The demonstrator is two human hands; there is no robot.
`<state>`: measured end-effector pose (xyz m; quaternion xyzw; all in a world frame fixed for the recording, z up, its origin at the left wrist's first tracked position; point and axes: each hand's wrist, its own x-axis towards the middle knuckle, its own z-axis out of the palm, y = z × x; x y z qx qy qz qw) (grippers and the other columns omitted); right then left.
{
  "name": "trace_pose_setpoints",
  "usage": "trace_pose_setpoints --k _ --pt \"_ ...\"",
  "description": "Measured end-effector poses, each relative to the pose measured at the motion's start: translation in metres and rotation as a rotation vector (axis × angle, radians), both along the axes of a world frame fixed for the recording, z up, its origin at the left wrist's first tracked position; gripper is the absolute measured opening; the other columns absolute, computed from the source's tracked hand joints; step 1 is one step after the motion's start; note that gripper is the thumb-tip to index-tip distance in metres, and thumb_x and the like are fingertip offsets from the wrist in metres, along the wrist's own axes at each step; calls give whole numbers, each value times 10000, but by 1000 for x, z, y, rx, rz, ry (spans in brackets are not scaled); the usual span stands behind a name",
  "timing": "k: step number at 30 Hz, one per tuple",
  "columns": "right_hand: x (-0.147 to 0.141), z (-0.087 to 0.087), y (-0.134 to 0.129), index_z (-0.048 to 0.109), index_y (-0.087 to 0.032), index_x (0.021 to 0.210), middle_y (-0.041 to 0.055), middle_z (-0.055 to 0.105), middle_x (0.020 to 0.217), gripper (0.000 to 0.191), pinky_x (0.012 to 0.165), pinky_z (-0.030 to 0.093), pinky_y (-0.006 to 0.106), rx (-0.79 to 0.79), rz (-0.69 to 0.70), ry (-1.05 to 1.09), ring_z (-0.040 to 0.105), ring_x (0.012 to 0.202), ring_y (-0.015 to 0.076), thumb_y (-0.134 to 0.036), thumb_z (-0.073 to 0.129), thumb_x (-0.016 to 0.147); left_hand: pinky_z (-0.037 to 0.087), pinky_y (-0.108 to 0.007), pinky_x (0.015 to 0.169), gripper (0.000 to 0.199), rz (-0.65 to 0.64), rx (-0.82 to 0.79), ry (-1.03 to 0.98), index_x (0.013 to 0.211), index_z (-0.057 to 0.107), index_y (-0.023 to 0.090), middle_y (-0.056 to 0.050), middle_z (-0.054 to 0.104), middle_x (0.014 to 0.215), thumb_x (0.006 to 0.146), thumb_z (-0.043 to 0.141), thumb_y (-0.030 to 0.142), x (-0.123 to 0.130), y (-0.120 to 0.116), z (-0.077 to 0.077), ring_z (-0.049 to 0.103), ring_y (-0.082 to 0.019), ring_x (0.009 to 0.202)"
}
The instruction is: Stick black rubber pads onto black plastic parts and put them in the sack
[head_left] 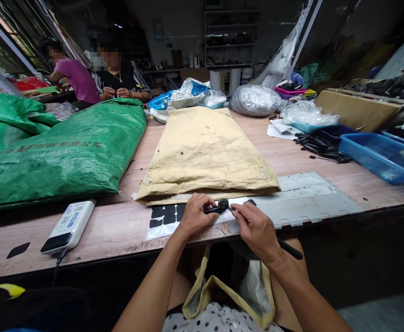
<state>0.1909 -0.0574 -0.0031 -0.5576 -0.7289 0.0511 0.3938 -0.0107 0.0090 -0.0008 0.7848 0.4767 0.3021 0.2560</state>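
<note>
My left hand is closed on a small black part with a round head, held just above the table's front edge. My right hand pinches a thin metal rod close to that head. A black handle sticks out behind the right palm; whether rod and handle are one piece is hidden by the hand. Under the hands lies a white sheet with black rounded stickers, partly covered by the left hand. A yellow woven sack lies flat just beyond both hands.
A green sack and a white power bank with a cable lie left. A grey plate lies right, near black sticks and a blue tray. Two people sit at the far left.
</note>
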Motion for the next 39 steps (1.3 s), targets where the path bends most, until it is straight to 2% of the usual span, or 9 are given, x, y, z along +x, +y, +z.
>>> trace_pose_setpoints --k 6,11,14,20,25,30,33,39 --pt "-9 15 0 668 -240 1207 57 698 987 274 849 499 302 45 18 9 642 941 188 -268 483 1007 403 -315 786 154 11 -11 4 809 662 218 9 660 819 695 762 190 2 1 -2 537 -196 864" --pt "-17 12 -6 673 -259 1226 51 685 921 299 818 491 296 42 3 -86 642 896 188 -251 463 1013 393 -320 763 129 25 2 43 721 625 206 7 630 772 700 752 199 2 0 0 519 -192 831" --pt "-16 11 -6 686 -261 1206 43 683 902 292 788 485 280 -5 -34 -125 646 878 181 -255 463 1016 402 -325 783 121 27 -3 22 748 652 208 6 654 801 690 754 179 2 0 -1 526 -194 850" --pt "-6 20 -4 683 -254 1226 54 706 975 286 845 493 294 101 -102 -23 660 913 188 -280 498 1009 419 -326 795 140 16 7 -17 816 704 208 0 674 817 689 758 187 2 1 -4 538 -198 862" --pt "-4 13 -7 696 -258 1197 42 697 925 288 805 481 271 1 -73 -96 656 900 177 -278 472 1017 413 -323 791 135 27 9 -10 801 701 203 1 666 804 678 751 179 2 0 -3 532 -198 854" --pt "11 13 4 700 -276 1197 31 705 967 277 841 466 285 40 -168 -83 648 927 183 -292 505 1001 402 -323 790 100 17 -5 -18 800 724 207 -3 664 792 702 747 202 1 0 -1 530 -199 850" --pt "27 9 17 718 -269 1134 23 696 944 235 829 449 291 45 -198 -147 627 922 188 -277 540 981 387 -327 796 68 4 -42 -27 801 736 211 -11 662 794 782 711 271 0 1 1 527 -201 858" --pt "45 -18 32 728 -243 1073 30 670 906 191 803 411 304 87 -212 -295 559 870 193 -283 578 961 361 -341 816 331 -42 -40 -7 710 639 189 -22 639 812 964 493 343 -2 4 0 502 -194 853"
